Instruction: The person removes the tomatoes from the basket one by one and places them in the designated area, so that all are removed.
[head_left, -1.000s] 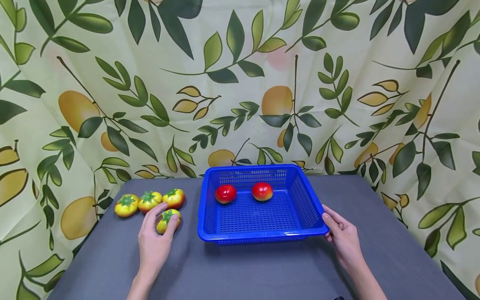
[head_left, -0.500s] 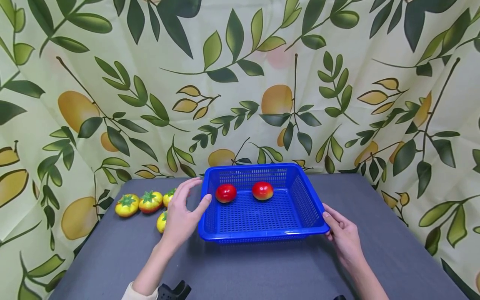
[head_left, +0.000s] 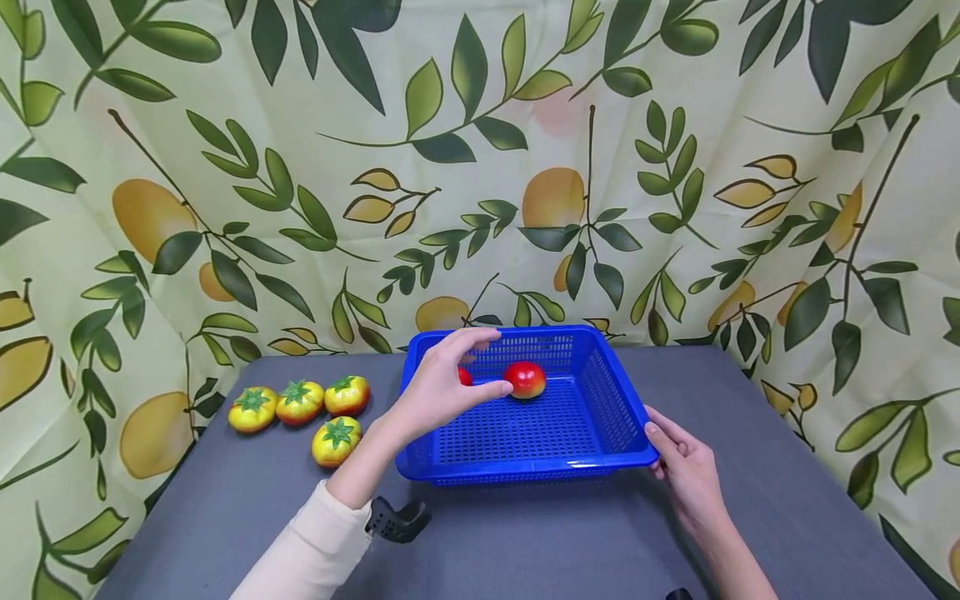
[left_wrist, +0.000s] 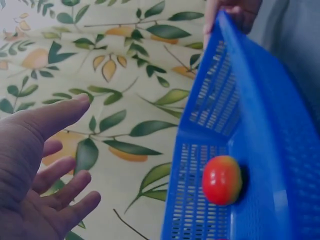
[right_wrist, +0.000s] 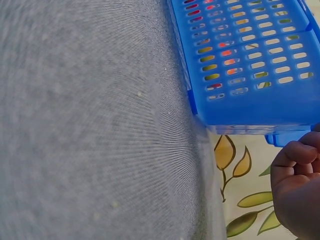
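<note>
My left hand [head_left: 433, 392] hangs over the left part of a blue plastic basket [head_left: 525, 468], thumb and fingers spread apart. In the left wrist view this hand [left_wrist: 30, 175] holds nothing. Two glossy red, yellow-tinged toy fruits lie in the basket: one red fruit [head_left: 525, 380] shows whole in the head view, the other [head_left: 464, 377] is mostly hidden behind my left hand. My right hand [head_left: 688, 475] grips the basket's rim at the near right corner, thumb on top.
Left of the basket, several yellow-and-red toy fruits with green leafy tops, such as the nearest fruit [head_left: 336, 442], sit on the grey table [head_left: 525, 550]. A leaf-patterned cloth [head_left: 480, 192] hangs behind the table.
My left hand has moved right, from around the nearest yellow fruit to above the basket, carrying nothing. That fruit stays on the table. My right hand keeps its grip on the rim.
</note>
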